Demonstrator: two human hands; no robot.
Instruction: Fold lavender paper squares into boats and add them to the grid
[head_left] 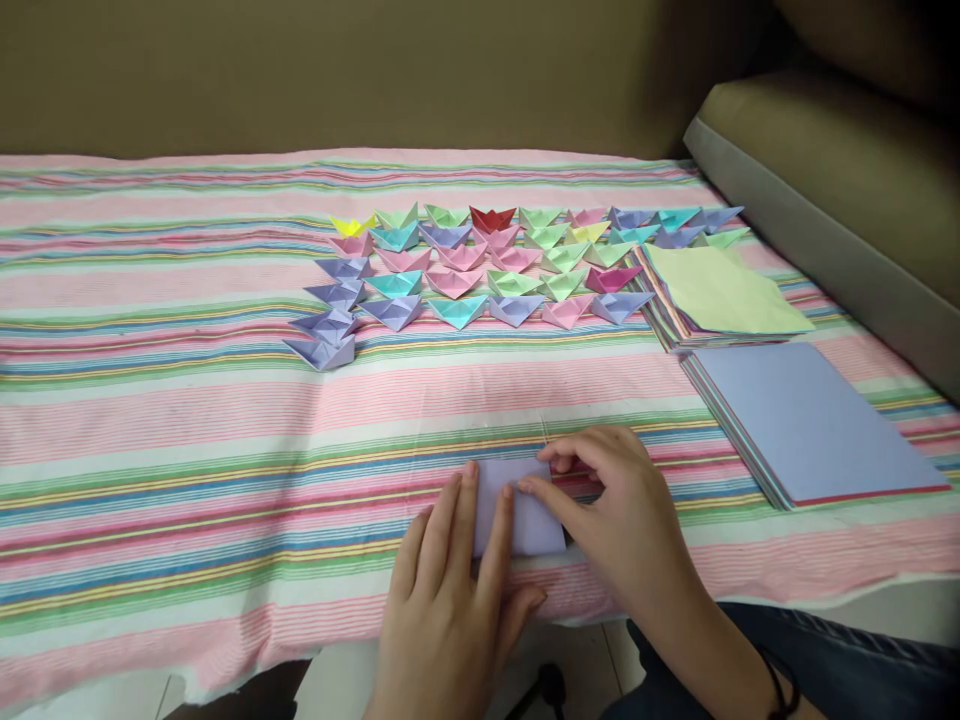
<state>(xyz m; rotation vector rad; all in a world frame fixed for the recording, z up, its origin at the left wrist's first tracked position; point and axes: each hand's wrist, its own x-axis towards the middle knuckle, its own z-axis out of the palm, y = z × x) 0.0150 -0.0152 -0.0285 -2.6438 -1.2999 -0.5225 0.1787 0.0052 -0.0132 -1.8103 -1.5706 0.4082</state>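
Note:
A folded lilac paper sheet (525, 515) lies on the striped cloth (187, 420) near the front edge of the table. My left hand (450, 590) rests on its left part with the fingers stretched out flat, pressing it down. My right hand (622, 510) is at the sheet's right side, its fingers bent and pinched on the top right edge of the paper.
Several rows of small folded paper boats (480, 265) in pastel colours stand at the middle back. Two stacks of square paper sit at the right: one topped pale green (724, 290), one topped lilac (810, 420). A brown sofa (840, 160) borders the right.

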